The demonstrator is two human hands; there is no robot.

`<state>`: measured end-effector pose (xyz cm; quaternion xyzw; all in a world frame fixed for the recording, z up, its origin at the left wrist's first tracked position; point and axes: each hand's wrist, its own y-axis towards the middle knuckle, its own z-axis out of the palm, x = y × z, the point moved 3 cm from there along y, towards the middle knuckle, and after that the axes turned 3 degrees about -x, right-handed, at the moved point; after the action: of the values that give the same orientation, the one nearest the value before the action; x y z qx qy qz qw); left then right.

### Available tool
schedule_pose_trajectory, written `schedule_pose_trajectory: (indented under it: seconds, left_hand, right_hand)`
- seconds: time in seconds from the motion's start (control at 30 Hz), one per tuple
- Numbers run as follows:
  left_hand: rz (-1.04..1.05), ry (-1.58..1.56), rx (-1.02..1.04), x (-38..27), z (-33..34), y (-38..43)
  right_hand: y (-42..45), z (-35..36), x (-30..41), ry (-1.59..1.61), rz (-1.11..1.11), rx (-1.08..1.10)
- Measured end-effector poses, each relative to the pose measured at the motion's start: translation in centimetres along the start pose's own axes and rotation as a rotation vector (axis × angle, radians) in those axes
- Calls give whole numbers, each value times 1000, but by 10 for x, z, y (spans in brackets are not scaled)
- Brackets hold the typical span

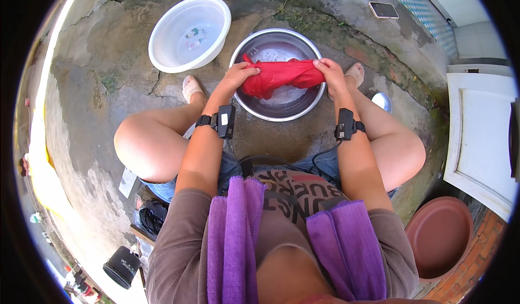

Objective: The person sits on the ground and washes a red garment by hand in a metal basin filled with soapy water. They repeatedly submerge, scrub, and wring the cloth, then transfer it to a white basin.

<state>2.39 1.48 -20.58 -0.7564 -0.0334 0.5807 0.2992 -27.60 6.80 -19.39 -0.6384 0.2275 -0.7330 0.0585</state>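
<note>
A wet red cloth (280,76) stretches between my two hands over a stainless steel basin (280,116). My left hand (239,75) grips its left end, thumb on top. Its right end is pinched in my right hand (329,71), near the basin's right rim. Part of the cloth sags below the line between my hands, and a small tip sticks up at its left. Sudsy water (280,52) shows in the basin behind and below the cloth. I cannot tell whether the cloth's lower edge touches the water.
A white plastic basin (162,56) stands at the upper left. A phone (383,10) lies on the concrete ledge at the upper right. A small metal bowl (382,102) is beside my right leg. A brown basin (440,239), a white door (481,129) and a black bucket (122,266) are farther out.
</note>
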Motion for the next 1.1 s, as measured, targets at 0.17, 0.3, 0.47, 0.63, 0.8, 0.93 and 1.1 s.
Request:
schedule_pose_trajectory:
  seconds: [0.17, 0.3, 0.47, 0.63, 0.8, 0.93, 1.1]
  left_hand:
    - [256, 756, -474, 33, 30, 20]
    - [434, 1059, -276, 30, 61, 18]
    - [253, 1267, 48, 62, 79, 43]
    - [352, 1318, 151, 87, 86, 83]
    - [245, 1253, 208, 78, 86, 96]
    - [395, 1126, 2, 66, 81, 95]
    - [-147, 89, -309, 100, 86, 74]
  right_hand:
    - [35, 2, -89, -445, -192, -270]
    - [25, 45, -89, -1058, -424, -260]
    - [33, 78, -124, -1274, -464, -64]
    - [63, 77, -143, -1450, -581, 4]
    - [82, 80, -131, -1440, -595, 9]
    - [104, 63, -103, -1093, -520, -144]
    - [87, 83, -119, -1088, -118, -192]
